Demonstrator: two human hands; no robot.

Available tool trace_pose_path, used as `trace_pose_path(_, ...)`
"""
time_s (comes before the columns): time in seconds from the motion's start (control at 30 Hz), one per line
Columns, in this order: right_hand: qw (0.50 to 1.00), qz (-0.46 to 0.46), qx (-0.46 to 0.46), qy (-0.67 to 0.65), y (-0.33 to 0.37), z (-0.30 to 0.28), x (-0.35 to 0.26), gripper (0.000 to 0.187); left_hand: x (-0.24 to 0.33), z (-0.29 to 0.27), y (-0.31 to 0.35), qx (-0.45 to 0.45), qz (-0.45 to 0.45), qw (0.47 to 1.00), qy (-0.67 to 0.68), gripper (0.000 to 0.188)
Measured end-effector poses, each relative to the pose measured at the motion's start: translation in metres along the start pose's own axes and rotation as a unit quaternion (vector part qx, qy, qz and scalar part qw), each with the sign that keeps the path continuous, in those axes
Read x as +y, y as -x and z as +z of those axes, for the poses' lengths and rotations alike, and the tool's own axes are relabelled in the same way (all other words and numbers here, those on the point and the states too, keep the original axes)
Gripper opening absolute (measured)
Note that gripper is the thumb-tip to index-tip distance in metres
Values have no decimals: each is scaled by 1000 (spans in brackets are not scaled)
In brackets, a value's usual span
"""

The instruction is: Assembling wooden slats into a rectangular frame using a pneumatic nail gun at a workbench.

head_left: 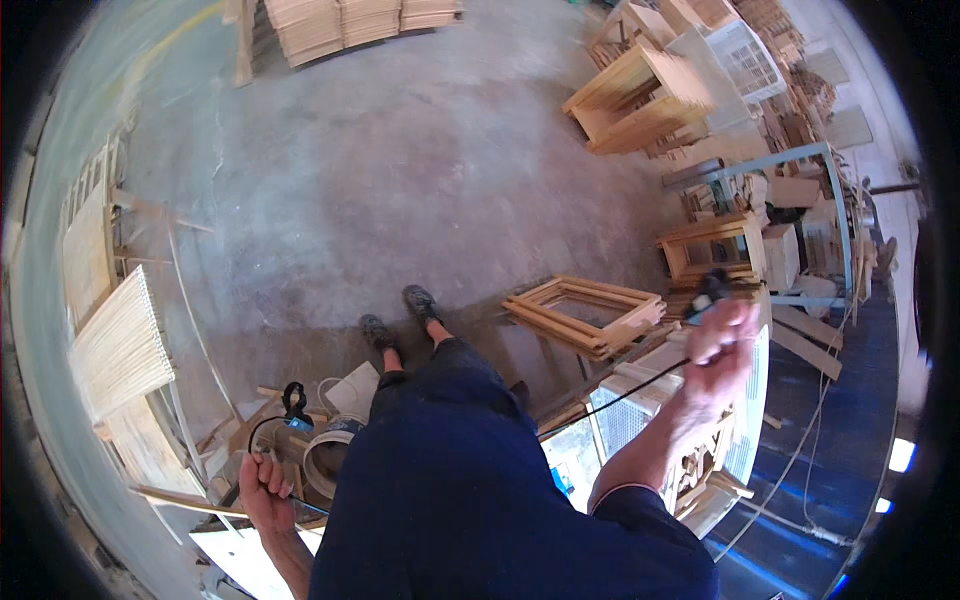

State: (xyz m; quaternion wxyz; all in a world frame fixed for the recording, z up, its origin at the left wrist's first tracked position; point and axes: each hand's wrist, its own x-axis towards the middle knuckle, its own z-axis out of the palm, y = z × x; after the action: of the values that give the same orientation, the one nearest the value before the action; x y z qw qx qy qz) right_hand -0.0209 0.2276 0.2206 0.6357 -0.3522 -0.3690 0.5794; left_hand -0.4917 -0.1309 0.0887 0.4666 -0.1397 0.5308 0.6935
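My left hand (268, 492) is at the lower left, its fingers curled around a thin black cable (262, 426). This cable arcs up to a small black device (295, 402) with a loop and a bluish part, just beyond the fingers. On the right my other arm is stretched out, with a thin band (632, 488) near its wrist. The right hand (722, 350) is closed on a black cable (640, 386), which runs back toward my body. A dark, blurred object (712, 288) shows just past the right fingertips; whether I grip it is unclear.
A wooden frame (585, 347) lies ahead of my right hand. Wooden boxes (640, 100) and a metal rack (838, 215) stand at the right. A bucket (325, 465) sits beside my left hand, near stacked slats (125, 350). Boards (340, 30) are piled at the far side.
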Motion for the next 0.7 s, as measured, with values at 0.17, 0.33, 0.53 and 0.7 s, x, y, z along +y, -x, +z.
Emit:
trace_pose_path(0.17,984,142,-100,-37,-46,40,27,26,-5,1,5,46,21,998,44,23)
trace_pose_path(0.33,941,304,-143,42,-97,75,137,24,-12,-10,-87,-19,-47,994,98,33)
trace_pose_path(0.53,834,406,-252,276,-109,72,314,22,16,-16,-182,56,-6,995,78,33)
trace_pose_path(0.7,665,295,-440,527,-59,75,404,26,50,7,-174,32,51,997,-47,28)
